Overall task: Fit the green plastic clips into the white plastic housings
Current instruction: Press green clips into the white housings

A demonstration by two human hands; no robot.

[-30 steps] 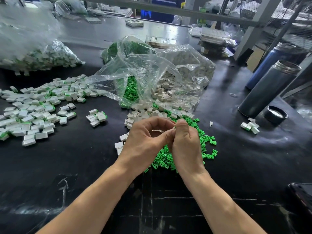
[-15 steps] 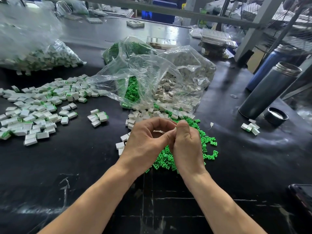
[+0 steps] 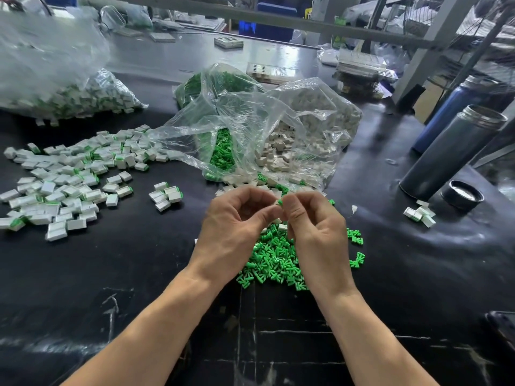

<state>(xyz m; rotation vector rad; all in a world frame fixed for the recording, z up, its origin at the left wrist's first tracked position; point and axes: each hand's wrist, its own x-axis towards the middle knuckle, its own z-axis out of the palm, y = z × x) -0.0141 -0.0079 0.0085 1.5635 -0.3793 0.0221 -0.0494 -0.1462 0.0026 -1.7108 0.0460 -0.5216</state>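
Your left hand [image 3: 234, 232] pinches a small white housing [image 3: 276, 203]; your right hand [image 3: 315, 232] pinches a green clip [image 3: 280, 202] against it. Both look light, stiff, slippery: grip by the sides.

Factory assembly bench: black worktop [image 3: 83, 274], bulk bags [image 3: 278, 121] of plastic parts, heaps of finished pieces [image 3: 64, 179], loose green clips [image 3: 276, 260], metal racking [image 3: 434, 37] behind.

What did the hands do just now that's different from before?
Both hands lifted a little and drew slightly apart. The left hand and right hand still pinch one housing, whose green clip tip now shows. The green clips and finished pieces stayed put.
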